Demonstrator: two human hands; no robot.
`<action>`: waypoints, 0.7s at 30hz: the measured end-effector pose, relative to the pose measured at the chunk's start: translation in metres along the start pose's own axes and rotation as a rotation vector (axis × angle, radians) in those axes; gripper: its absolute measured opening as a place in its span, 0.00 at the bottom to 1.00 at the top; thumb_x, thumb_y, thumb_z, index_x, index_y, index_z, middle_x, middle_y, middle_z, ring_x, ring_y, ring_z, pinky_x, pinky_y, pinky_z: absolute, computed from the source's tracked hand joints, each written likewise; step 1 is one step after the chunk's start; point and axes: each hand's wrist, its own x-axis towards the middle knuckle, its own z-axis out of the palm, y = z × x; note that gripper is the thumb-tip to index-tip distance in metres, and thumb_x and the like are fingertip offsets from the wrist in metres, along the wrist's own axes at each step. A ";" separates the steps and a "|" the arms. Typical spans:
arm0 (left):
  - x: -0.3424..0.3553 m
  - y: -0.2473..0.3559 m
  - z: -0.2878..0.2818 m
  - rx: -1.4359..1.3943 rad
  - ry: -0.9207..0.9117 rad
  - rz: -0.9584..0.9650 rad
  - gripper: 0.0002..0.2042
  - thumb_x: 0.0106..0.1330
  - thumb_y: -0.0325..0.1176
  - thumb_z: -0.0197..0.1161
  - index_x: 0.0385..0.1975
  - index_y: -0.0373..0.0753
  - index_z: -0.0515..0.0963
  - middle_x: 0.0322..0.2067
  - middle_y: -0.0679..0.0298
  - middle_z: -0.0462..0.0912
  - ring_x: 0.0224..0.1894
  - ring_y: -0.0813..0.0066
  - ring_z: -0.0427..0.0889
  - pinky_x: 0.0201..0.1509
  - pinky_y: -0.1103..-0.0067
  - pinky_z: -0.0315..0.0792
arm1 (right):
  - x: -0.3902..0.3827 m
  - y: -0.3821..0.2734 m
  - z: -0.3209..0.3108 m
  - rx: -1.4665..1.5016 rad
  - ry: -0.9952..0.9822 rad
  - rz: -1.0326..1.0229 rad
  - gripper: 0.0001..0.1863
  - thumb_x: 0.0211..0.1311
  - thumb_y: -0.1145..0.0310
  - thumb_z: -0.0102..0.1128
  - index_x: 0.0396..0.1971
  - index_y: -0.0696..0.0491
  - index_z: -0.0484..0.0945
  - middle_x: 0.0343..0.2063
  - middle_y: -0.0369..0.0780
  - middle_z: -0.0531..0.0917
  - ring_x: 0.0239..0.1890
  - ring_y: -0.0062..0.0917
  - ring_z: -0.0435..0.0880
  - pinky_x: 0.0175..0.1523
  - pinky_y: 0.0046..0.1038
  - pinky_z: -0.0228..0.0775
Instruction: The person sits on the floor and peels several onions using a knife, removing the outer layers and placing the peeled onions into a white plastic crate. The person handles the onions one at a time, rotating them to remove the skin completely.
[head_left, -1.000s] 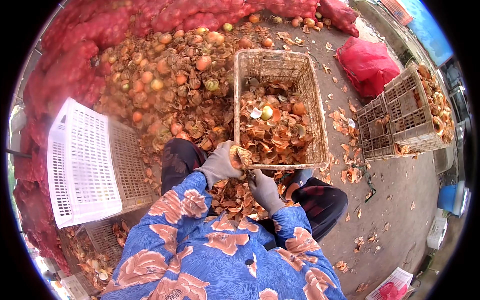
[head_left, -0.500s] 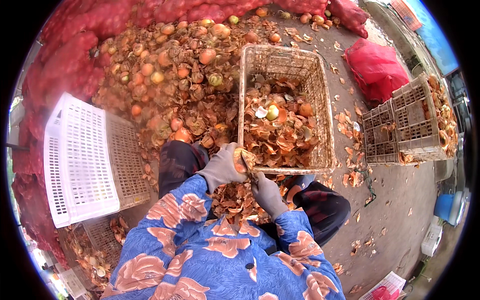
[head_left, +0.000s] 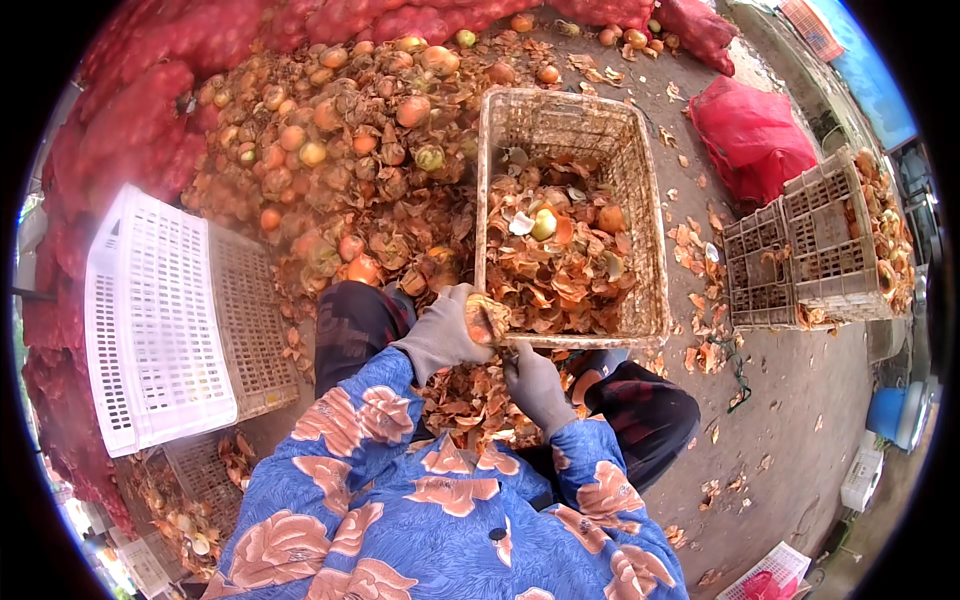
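Observation:
My left hand [head_left: 444,331], in a grey glove, is closed round an onion [head_left: 487,320] with dry brown skin, held just off the near left corner of a dirty crate [head_left: 657,250]. Close beside it my right hand [head_left: 540,388], also gloved, grips a small knife [head_left: 512,352]; most of the knife is hidden or hard to make out. In the crate lie loose brown onion skins [head_left: 560,285] and a pale peeled onion [head_left: 543,225]. More skins lie on the ground between my knees, under both hands.
A large heap of onions [head_left: 320,150] spreads out at the far left, backed by red mesh sacks [head_left: 130,130]. White crates [head_left: 155,325] stand at my left. Rightward are a red sack [head_left: 750,135], crates of skins [head_left: 800,255] and a blue bucket [head_left: 886,412].
The knife blade lay across the onion before; now it has come away toward my right hand. The onion has turned slightly in my left hand, and both hands stay nearly in place.

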 end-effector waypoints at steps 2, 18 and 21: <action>0.001 0.001 0.000 -0.004 0.002 0.005 0.40 0.37 0.40 0.75 0.53 0.32 0.66 0.47 0.42 0.70 0.52 0.49 0.71 0.57 0.70 0.67 | -0.003 -0.002 -0.003 0.016 0.015 0.000 0.13 0.59 0.69 0.54 0.42 0.57 0.68 0.26 0.56 0.80 0.33 0.53 0.79 0.36 0.47 0.70; 0.001 0.001 0.002 0.088 -0.007 -0.020 0.41 0.36 0.44 0.75 0.51 0.30 0.64 0.44 0.42 0.71 0.47 0.48 0.76 0.51 0.67 0.72 | 0.005 0.000 0.005 -0.096 -0.029 0.011 0.12 0.57 0.68 0.55 0.36 0.57 0.67 0.24 0.52 0.81 0.31 0.49 0.81 0.36 0.46 0.72; 0.001 0.002 0.004 0.082 -0.011 -0.041 0.42 0.35 0.44 0.75 0.50 0.28 0.63 0.43 0.41 0.71 0.46 0.48 0.77 0.49 0.67 0.73 | 0.009 0.003 0.008 -0.128 -0.014 0.023 0.12 0.57 0.67 0.55 0.36 0.57 0.67 0.24 0.52 0.81 0.31 0.49 0.81 0.35 0.46 0.72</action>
